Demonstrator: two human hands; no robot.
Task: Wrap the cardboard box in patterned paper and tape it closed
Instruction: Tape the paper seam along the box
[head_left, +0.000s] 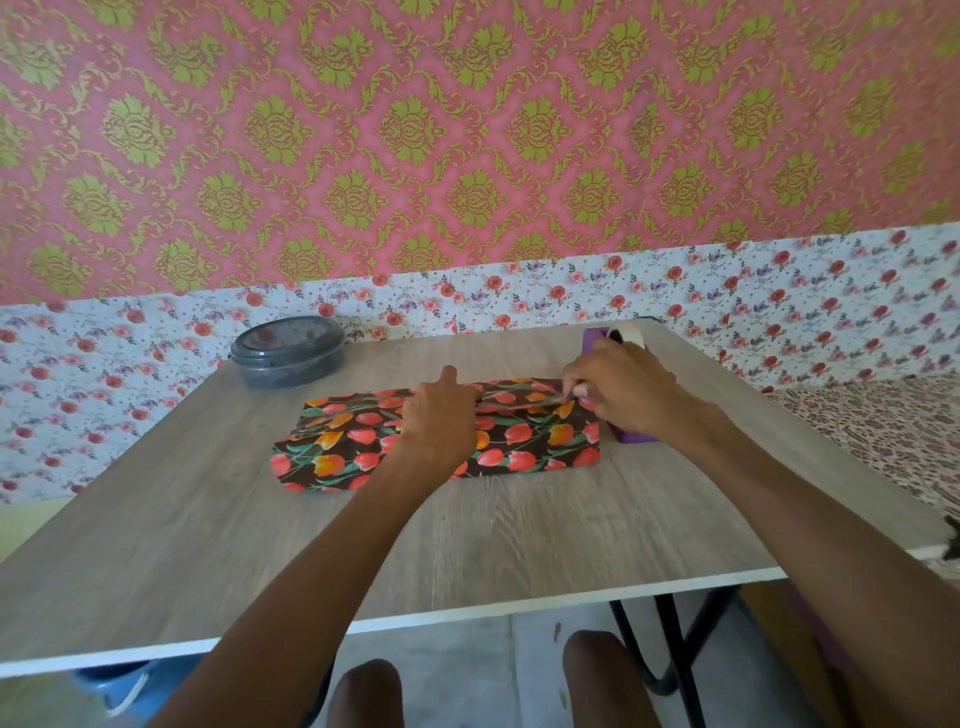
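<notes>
Beneath both hands, the long box wrapped in dark paper printed with red and orange tulips (519, 447) lies flat on the grey wood-grain table (467, 545). The left hand (441, 415) presses on the box top with fingers extended, apparently to hold the overlapped seam down. The right hand (623, 389) pinches a clear tape strip (524, 399) stretched along that seam. Just beyond the right hand stands the purple tape dispenser (597, 335), within easy reach. Well left of the left hand sits a grey round lidded container (287, 351).
</notes>
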